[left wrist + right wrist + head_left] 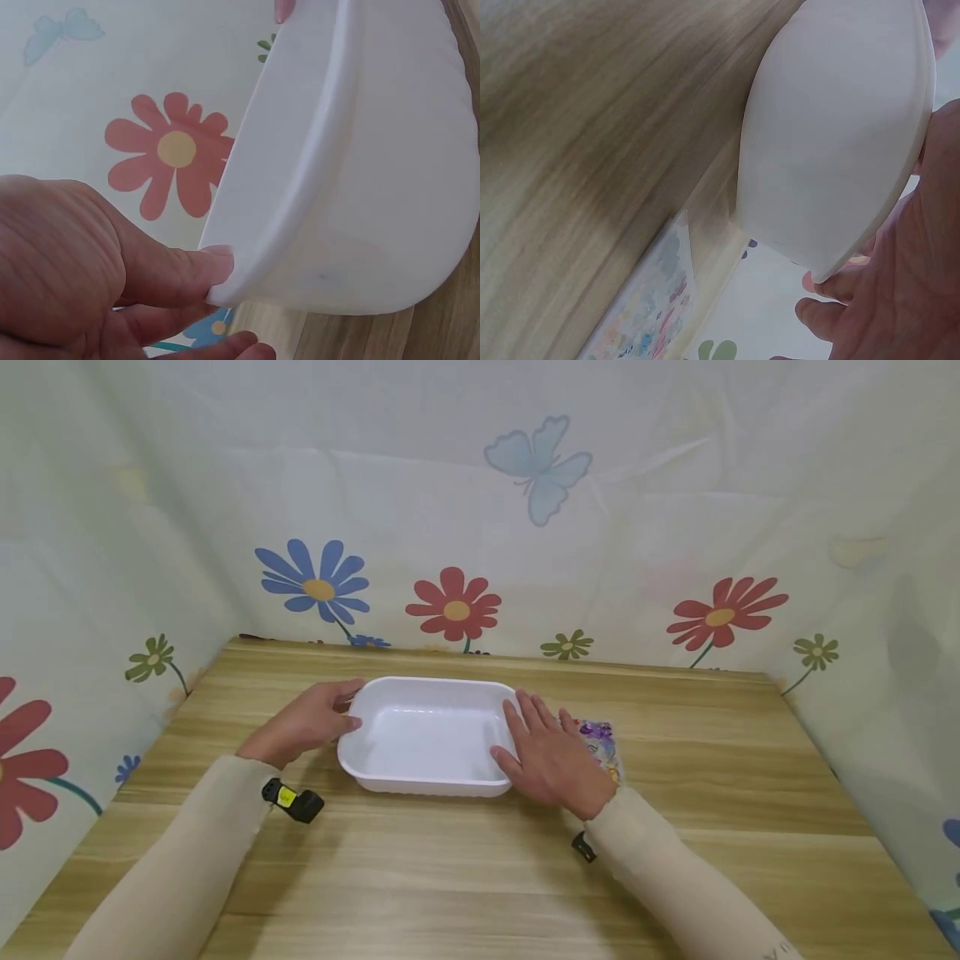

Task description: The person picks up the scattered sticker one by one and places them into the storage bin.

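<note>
A white rectangular basin (431, 739) with rounded corners stands on the wooden table, nothing inside it. At its left end my left hand (311, 718) grips the rim, thumb over the edge and fingers on the outer side; the left wrist view shows the thumb (214, 266) at the rim's corner. Across the right rim lies my right hand (551, 756), back up, fingers and thumb stretched out over the edge. The right wrist view has the basin's outer wall (832, 127) beside that palm. A flat, colourfully printed item (600, 745) is partly hidden behind the right hand.
The wooden table (420, 877) ends at the back against a white curtain (375, 502) printed with flowers and a butterfly, which also hangs along both sides. A black wrist device (296, 802) sits at the left cuff.
</note>
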{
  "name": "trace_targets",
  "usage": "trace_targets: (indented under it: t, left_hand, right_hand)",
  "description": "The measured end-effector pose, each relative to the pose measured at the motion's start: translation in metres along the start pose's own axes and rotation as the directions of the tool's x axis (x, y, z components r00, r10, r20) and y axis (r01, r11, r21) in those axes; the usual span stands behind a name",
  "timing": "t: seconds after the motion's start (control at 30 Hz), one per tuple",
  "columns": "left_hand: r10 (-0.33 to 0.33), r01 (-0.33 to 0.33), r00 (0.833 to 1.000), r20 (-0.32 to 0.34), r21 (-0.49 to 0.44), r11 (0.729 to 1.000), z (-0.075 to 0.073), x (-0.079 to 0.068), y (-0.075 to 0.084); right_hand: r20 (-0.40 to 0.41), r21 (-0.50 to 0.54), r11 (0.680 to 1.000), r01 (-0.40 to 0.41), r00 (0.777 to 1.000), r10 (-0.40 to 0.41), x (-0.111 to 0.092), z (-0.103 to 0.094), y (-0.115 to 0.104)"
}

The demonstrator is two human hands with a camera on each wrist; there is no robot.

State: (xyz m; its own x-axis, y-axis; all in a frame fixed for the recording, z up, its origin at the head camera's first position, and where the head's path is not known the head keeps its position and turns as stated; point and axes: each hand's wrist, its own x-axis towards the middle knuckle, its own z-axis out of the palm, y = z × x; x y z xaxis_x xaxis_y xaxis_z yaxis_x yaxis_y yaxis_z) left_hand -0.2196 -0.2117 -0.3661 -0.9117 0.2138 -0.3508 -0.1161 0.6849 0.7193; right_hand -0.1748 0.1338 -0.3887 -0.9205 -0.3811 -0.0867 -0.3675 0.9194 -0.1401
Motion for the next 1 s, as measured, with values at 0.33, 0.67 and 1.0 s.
trace_targets:
  t: [0.33,0.67,1.0]
  left_hand:
    - [-0.073,0.076,0.997,0.020,-0.213,0.974,-0.009,0.003,-0.012]
    - [-0.162,0.176,0.984,0.071,-0.309,0.935,-0.013,0.004,-0.013]
    - [-0.163,0.185,0.982,0.092,-0.342,0.921,-0.011,0.007,-0.012]
  right_hand:
    - [-0.007,0.010,1.000,0.011,1.000,-0.011,-0.001,-0.002,0.000]
    - [0.008,0.022,1.000,0.001,1.000,-0.001,-0.001,0.000,0.000]
    - [0.009,0.009,1.000,0.008,1.000,-0.009,0.000,0.000,0.001]
